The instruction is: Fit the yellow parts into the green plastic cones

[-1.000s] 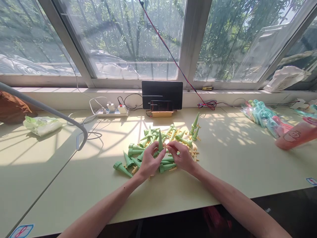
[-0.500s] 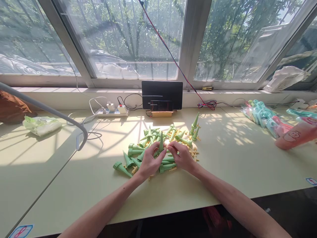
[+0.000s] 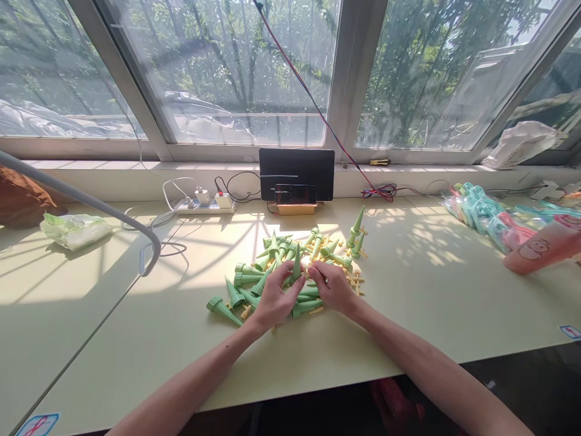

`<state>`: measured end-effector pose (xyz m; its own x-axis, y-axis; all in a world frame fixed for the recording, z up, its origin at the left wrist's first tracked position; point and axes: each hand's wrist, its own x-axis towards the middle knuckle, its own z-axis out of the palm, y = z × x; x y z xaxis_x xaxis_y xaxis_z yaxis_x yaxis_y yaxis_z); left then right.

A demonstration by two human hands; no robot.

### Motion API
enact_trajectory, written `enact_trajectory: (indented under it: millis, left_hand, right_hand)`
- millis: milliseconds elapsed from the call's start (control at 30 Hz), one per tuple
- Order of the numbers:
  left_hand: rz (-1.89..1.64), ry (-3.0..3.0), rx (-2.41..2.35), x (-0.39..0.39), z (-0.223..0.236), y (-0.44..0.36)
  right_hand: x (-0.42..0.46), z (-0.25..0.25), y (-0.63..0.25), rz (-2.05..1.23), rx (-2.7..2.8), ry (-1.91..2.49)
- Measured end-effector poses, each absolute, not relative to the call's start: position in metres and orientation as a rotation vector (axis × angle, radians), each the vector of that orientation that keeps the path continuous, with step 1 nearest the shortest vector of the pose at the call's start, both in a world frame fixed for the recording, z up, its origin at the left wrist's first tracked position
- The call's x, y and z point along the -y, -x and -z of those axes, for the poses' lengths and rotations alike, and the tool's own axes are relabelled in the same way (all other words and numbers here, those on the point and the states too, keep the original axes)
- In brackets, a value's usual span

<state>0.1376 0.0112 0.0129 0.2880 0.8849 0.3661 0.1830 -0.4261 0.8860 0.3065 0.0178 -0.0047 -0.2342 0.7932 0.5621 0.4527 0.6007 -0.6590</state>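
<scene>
Upright between the fingers of my left hand (image 3: 278, 295) is a green plant watering spike (image 3: 296, 261), a ribbed plastic cone with its tip upward. My right hand (image 3: 334, 287) is closed in a pinch right beside the spike's base. A small yellow piece seems to sit at its fingertips, mostly hidden, so I cannot make out what it is. Under and around both hands lies a pile of green spikes (image 3: 247, 278) mixed with small yellow cross-shaped plastic pieces (image 3: 358, 278).
Two spikes (image 3: 357, 227) stand upright at the pile's back right. Behind the pile, a black tablet (image 3: 297, 163) leans near a power strip (image 3: 204, 206). A grey curved tube (image 3: 91, 200) and a tissue pack (image 3: 75, 231) are at left; a pink cup (image 3: 540, 248) lies at right.
The spike in my left hand has shifted very slightly. My right fingers have curled a little tighter beside its base. The pile looks the same.
</scene>
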Motion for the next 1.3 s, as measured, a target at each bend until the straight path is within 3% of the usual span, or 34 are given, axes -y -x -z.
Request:
enact_trajectory:
  millis: [267,633,1300]
  left_hand:
    - [-1.204,-1.682,-0.947,-0.0127,-0.0154,-0.138]
    - [-1.179,-1.69,-0.908,-0.0115,-0.017,-0.1382]
    - [-1.194,-1.923,-0.861,-0.0122,-0.0086,-0.134]
  right_hand:
    - [-0.0172,-0.0002,-0.3058,-0.503,1.887,0.991]
    - [-0.02,0.0049,-0.3085,-0.314,2.052,0.977]
    - [-0.0209,0.0078,-0.3092,-0.419,2.054,0.99]
